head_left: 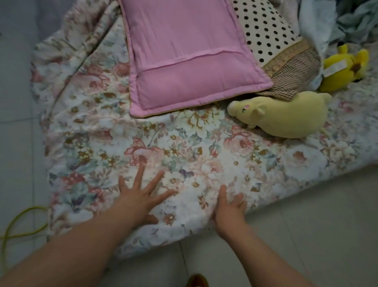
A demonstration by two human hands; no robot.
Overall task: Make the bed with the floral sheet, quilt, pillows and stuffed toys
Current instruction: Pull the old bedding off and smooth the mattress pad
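Both hands are down on the floral sheet (184, 157), so the step in hand looks like smoothing it flat. The left grip (142, 196) lies palm down with its fingers straight and spread wide; it holds nothing and only presses the cloth. The right grip (231, 208) rests just beside it at the sheet's near edge, above the floor (327, 222). Its thumb is up and its fingers lie loosely stretched on the fabric. I see no fold pinched there, though its underside is hidden.

Beyond the left grip a pink pillow (189, 51) lies on the sheet, overlapping a dotted pillow (262, 22) on its far side. Beyond and to the right of the right grip, a pale yellow toy (291, 118) lies on its side against the dotted pillow's end. A bright yellow toy (346, 70) sits farther off, next to a crumpled blue quilt (331, 5).

The sheet is bunched beyond and to the left of the left grip. I judge the next move calls for sweeping both palms outward to flatten it, and the pillows, toys and quilt are yet to be arranged
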